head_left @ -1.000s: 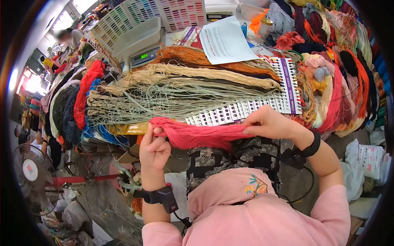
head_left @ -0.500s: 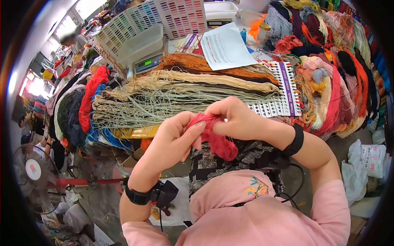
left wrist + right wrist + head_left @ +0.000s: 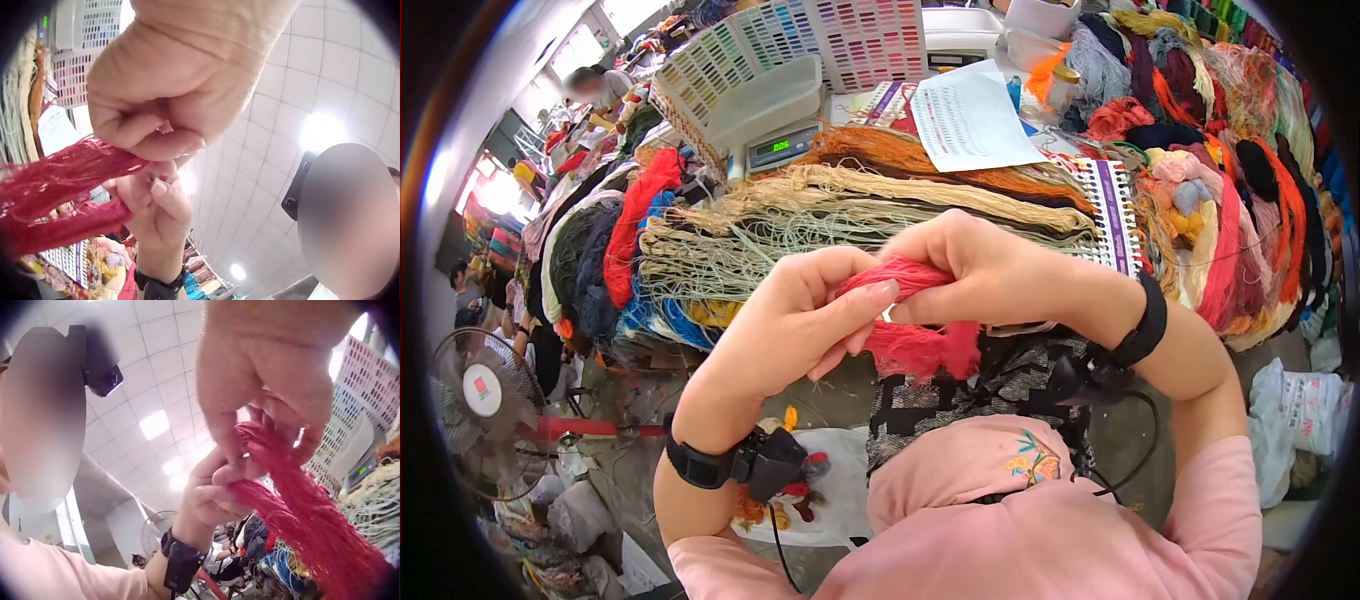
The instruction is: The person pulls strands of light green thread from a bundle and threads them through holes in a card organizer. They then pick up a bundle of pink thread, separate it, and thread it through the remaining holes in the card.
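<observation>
A pinkish-red skein of thread (image 3: pixel 915 350) is bunched between both hands in front of the lap. My left hand (image 3: pixel 790 315) pinches it between thumb and fingers, its thumb lying across the strands. Beside it, close together, my right hand (image 3: pixel 995 265) grips the same skein with curled fingers. In the left wrist view, loops of the skein (image 3: pixel 69 181) hang away from the hands. The right wrist view shows the skein (image 3: pixel 312 519) falling in two thick bundles from the fingers.
Beige and pale green hanks (image 3: pixel 830 190) lie across the table beyond the hands, beside a punched card strip (image 3: pixel 1112 210). Behind them are a paper sheet (image 3: pixel 970 115), a digital scale (image 3: pixel 782 148) and a colour chart (image 3: pixel 870 45). A fan (image 3: pixel 482 390) stands at left.
The skein was stretched sideways between the two hands; they came together and it now hangs bunched and folded. Since half a second ago the hands have shifted slightly, both still gripping it.
</observation>
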### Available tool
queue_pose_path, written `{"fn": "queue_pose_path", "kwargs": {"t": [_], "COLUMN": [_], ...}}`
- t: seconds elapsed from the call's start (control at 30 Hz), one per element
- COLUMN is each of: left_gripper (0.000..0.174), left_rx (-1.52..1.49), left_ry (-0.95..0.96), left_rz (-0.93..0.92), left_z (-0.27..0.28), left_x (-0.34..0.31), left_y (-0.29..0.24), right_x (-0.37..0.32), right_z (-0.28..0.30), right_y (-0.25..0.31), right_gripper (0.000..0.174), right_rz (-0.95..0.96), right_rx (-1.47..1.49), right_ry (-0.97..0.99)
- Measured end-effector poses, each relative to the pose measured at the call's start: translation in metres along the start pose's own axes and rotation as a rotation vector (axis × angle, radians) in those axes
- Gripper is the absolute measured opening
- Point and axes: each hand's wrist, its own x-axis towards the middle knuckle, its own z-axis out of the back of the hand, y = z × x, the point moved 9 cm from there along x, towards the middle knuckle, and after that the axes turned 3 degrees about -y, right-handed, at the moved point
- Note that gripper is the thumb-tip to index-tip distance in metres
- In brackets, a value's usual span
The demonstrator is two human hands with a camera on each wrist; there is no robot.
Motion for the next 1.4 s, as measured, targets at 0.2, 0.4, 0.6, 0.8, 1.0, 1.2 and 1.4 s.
{"fn": "queue_pose_path", "kwargs": {"t": [0.2,0.4,0.6,0.8,1.0,1.2,1.4], "left_gripper": [0.018,0.018,0.029,0.046,0.028,0.013,0.029], "left_rx": [0.144,0.513,1.206,0.036,-1.049,-0.848,-0.63], "left_ry": [0.097,-0.239,-0.529,-0.154,-0.144,-0.078,-0.441], "left_rz": [0.1,0.372,-0.385,-0.414,-0.665,-0.836,-0.989], "left_z": [0.058,0.177,0.128,0.042,0.115,0.117,0.139], "left_x": [-0.042,-0.081,-0.087,-0.042,-0.036,-0.055,-0.072], "left_y": [0.03,0.147,0.064,0.02,-0.048,-0.126,-0.14], "right_x": [-0.027,-0.032,0.018,0.056,0.073,0.085,0.095], "right_z": [0.04,0.109,0.059,-0.04,-0.037,-0.03,-0.038], "right_y": [-0.003,-0.009,0.001,0.048,0.02,0.035,0.025], "right_gripper": [0.011,0.011,0.015,0.02,0.017,0.021,0.018], "right_rz": [-0.213,-0.003,-0.161,0.003,0.038,0.288,0.355], "right_rx": [0.029,0.595,0.48,-0.041,-0.303,-0.505,-0.597], "right_ry": [-0.045,-0.313,-0.22,0.211,0.176,0.014,-0.055]}}
